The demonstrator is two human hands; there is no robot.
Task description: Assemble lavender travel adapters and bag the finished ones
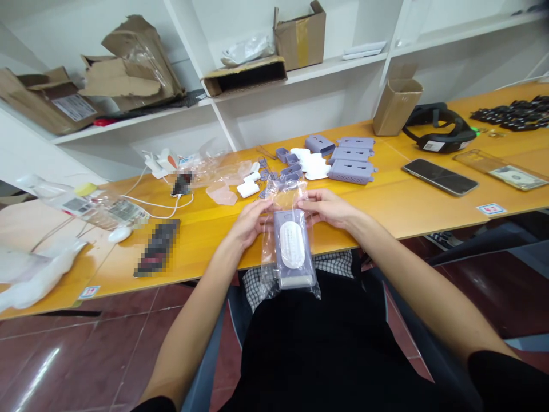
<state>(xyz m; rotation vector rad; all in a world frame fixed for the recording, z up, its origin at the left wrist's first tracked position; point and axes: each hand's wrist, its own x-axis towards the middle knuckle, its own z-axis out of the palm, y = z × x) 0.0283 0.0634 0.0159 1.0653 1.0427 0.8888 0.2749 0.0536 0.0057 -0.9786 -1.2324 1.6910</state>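
A clear plastic bag (268,257) hangs at the table's front edge, with a purple-grey case (285,221) inside it. On the case's face is a white oval piece (292,245). My left hand (253,220) grips the bag's upper left side, fingers closed on the film. On the upper right, my right hand (323,207) pinches the bag near its mouth. Beyond the hands lie several purple-grey cases (351,170), small purple cups (291,171) and a pile of white pieces (315,165).
Left of me are a blurred dark object (157,249), a plastic bottle (86,200) and white cables. A phone (440,176), a black headset (446,129) and an open cardboard box (397,106) stand to the right. White shelves (343,66) with cartons rise behind the table.
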